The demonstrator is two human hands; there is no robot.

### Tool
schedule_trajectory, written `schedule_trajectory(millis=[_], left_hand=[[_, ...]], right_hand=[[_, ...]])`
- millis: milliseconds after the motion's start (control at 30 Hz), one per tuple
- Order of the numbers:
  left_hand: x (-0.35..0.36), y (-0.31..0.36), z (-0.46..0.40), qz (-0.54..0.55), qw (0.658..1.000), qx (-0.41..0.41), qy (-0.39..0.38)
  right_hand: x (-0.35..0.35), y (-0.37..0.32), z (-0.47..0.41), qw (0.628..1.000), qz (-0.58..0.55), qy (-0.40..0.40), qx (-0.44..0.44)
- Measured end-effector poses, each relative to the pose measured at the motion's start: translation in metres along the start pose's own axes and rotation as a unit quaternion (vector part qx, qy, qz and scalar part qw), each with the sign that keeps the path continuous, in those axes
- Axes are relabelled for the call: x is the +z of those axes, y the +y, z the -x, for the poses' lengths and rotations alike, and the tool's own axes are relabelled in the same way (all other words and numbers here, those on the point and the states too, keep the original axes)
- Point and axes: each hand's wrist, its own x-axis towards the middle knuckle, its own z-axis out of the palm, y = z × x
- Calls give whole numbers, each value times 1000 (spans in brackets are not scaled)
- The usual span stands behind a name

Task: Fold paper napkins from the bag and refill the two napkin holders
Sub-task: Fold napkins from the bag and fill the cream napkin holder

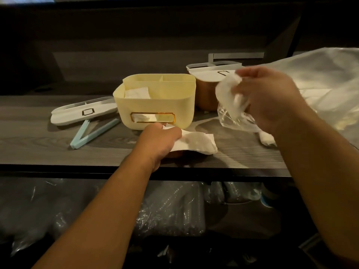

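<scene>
Left of the cream napkin holder (155,101) on the counter (38,136) lie a white lid (81,113) and a pale blue clip (93,133). The holder is open on top, with a napkin inside. Just in front of it, the left hand (159,142) holds a white napkin (196,144) with curled fingers. Right of the holder stands a brown napkin holder (206,94), its lid on. Further right, the right hand (266,98) grips a crumpled thin plastic bag (229,105), with a large plastic bag (320,84) behind.
</scene>
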Motion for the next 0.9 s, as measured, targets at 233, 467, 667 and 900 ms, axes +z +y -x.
schedule_trajectory(millis=[233,467,667,900], left_hand=[[0,7,6,150,987,-37,-55],[-5,1,17,24,994,63,-86],[-9,-4,22,-22,987,127,-100],[-8,8,21,-19,968,244,-51]], right_hand=[[30,19,17,974,-125,-65,178],[24,67,13,971,230,-40,51],[16,74,19,988,140,-53,38],[18,72,16,990,1,-139,-17]])
